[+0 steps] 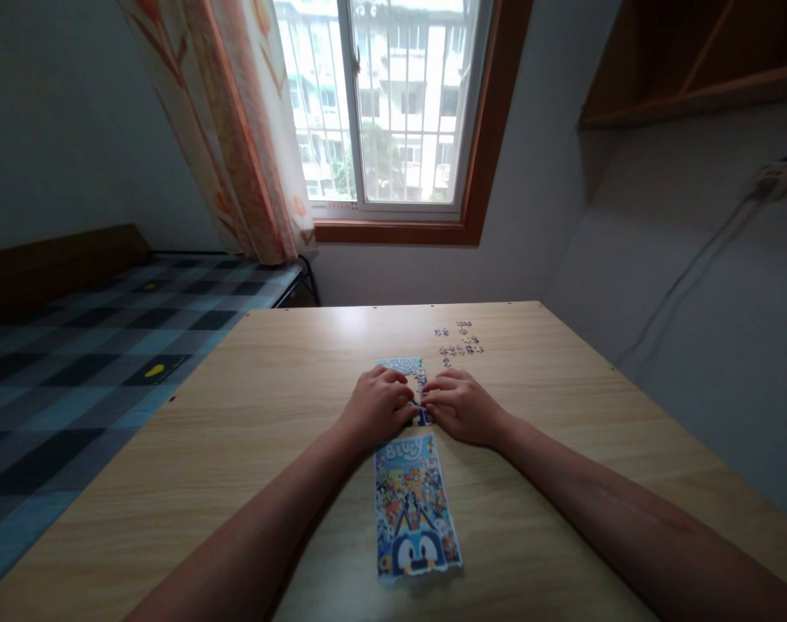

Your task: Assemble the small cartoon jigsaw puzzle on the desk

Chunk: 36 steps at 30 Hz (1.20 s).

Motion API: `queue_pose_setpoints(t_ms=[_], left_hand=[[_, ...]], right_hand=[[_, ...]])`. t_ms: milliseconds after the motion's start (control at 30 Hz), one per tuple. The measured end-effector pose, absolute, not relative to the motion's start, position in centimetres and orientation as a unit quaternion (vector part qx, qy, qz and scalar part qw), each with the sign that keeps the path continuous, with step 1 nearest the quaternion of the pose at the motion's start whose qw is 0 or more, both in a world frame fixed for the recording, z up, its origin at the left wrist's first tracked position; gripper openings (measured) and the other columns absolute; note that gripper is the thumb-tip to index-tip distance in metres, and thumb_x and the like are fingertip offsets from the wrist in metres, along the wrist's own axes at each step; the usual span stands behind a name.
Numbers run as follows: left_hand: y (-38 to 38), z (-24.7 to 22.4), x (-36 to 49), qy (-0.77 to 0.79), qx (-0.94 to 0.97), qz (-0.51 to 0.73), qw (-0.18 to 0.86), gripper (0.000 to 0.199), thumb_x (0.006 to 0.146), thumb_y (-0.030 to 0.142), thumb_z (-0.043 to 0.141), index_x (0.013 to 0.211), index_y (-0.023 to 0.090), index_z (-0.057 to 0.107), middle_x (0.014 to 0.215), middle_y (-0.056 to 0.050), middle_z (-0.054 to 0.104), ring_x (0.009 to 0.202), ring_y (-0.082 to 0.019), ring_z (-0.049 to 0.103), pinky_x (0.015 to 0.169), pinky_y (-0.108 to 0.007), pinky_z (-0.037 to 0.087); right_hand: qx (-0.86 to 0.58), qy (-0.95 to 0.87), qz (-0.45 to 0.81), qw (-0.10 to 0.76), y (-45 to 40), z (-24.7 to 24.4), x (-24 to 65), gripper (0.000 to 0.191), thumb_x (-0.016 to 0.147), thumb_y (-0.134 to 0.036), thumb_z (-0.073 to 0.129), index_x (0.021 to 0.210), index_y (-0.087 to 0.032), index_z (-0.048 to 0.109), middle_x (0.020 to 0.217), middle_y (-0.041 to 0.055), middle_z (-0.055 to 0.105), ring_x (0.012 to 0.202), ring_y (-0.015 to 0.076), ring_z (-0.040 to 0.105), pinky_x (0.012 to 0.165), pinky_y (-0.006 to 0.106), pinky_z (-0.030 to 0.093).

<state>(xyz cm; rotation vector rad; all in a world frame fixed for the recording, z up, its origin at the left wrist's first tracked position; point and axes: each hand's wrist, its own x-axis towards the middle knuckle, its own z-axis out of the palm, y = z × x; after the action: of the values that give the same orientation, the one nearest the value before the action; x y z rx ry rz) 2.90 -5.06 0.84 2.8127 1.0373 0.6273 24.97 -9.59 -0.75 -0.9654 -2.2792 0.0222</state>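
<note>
A partly assembled jigsaw puzzle [401,364] lies on the wooden table, with light blue lettering along its far edge and bare table showing inside it. My left hand [381,404] rests over its left side, fingers curled and tips on the pieces. At the right edge, my right hand [466,406] has its fingers closed together against dark blue pieces. The fingertips of both hands almost meet, and they hide part of the puzzle. Nearer to me lies a printed picture sheet [409,505] with "Bluey" lettering and a blue cartoon dog's face.
Several loose puzzle pieces [461,350] are scattered beyond my right hand. The wooden table [238,466] ends at a far edge below a window [399,104]. A bed [108,345] with checked cloth stands on the left. A cable [684,268] hangs along the right wall.
</note>
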Motion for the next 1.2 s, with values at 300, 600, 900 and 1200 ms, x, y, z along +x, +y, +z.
queue_pose_setpoints(t_ms=[300, 600, 900, 1200], left_hand=[[-4.87, 0.47, 2.83, 0.333, 0.918, 0.212, 0.049, 0.014, 0.084, 0.039, 0.074, 0.093, 0.029, 0.079, 0.112, -0.005, 0.072, 0.105, -0.027, 0.06, 0.097, -0.046, 0.046], [-5.06, 0.59, 2.91, 0.337, 0.917, 0.209, 0.033, 0.015, 0.087, 0.04, 0.071, 0.094, 0.032, 0.081, 0.113, -0.005, 0.072, 0.104, -0.027, 0.06, 0.094, -0.047, 0.048], [-4.73, 0.66, 2.64, 0.298, 0.919, 0.249, 0.066, 0.011, 0.089, 0.028, 0.069, 0.086, 0.029, 0.08, 0.106, -0.003, 0.073, 0.099, -0.023, 0.061, 0.093, -0.043, 0.049], [-4.72, 0.51, 2.64, 0.282, 0.931, 0.225, 0.06, 0.012, 0.089, 0.03, 0.069, 0.086, 0.03, 0.08, 0.106, -0.002, 0.074, 0.097, -0.023, 0.06, 0.093, -0.043, 0.049]], right_hand=[[-0.37, -0.867, 0.038, 0.332, -9.56, -0.56, 24.93, 0.017, 0.09, -0.018, 0.062, 0.09, -0.023, 0.078, 0.098, 0.0052, 0.078, 0.092, 0.0213, 0.066, 0.092, 0.04, 0.047], [-0.363, -0.864, 0.054, 0.346, -9.37, -0.82, 24.95, 0.019, 0.087, -0.011, 0.062, 0.092, -0.022, 0.076, 0.099, 0.0042, 0.079, 0.092, 0.0211, 0.066, 0.092, 0.039, 0.049], [-0.367, -0.864, 0.054, 0.34, -9.41, -0.83, 25.1, 0.021, 0.085, -0.009, 0.063, 0.093, -0.023, 0.077, 0.1, 0.0048, 0.078, 0.094, 0.0214, 0.067, 0.092, 0.039, 0.05], [-0.365, -0.86, 0.063, 0.35, -9.4, -0.83, 25.09, 0.02, 0.085, -0.011, 0.063, 0.09, -0.023, 0.078, 0.099, 0.004, 0.078, 0.094, 0.0217, 0.066, 0.092, 0.039, 0.05]])
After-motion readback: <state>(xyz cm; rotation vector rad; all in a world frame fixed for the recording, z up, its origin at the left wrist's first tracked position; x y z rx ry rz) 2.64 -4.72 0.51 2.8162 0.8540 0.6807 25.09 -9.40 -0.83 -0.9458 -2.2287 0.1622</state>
